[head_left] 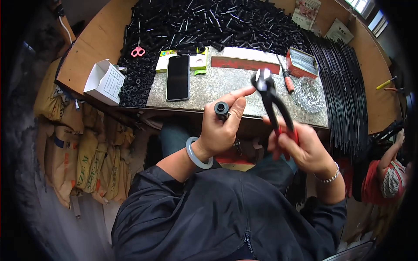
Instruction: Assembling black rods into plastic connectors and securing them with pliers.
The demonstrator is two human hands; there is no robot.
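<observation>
The fingers of the left hand (220,130) are curled around a short black tube piece (221,108), held upright with its open round end facing up, the thumb pressed along its side and the forefinger stretched out toward the pincers (272,102). The right hand (300,145) is wrapped tight on the red handles of those pincers, whose dark jaws stand nearly shut just beside the forefinger tip and a little above and to the right of the tube piece, not touching it as far as one can tell. Judging from this, the piece in hand is not yet gripped by the tool, so the work on it looks to be at its start or between pieces. Out from the hands lies the stone slab (226,82) on the bench (98,41), carrying a dark phone (178,77), a long red box (246,61), a red tin (302,62), a glass ashtray (310,93) and a screwdriver (286,78). Behind them a large heap of black tube pieces (209,21) covers the bench, with pink scissors (138,51) at its left edge and a sheaf of long black rods (344,82) on the right. The size of the heap suggests much is left, though which pieces are finished cannot be told.
</observation>
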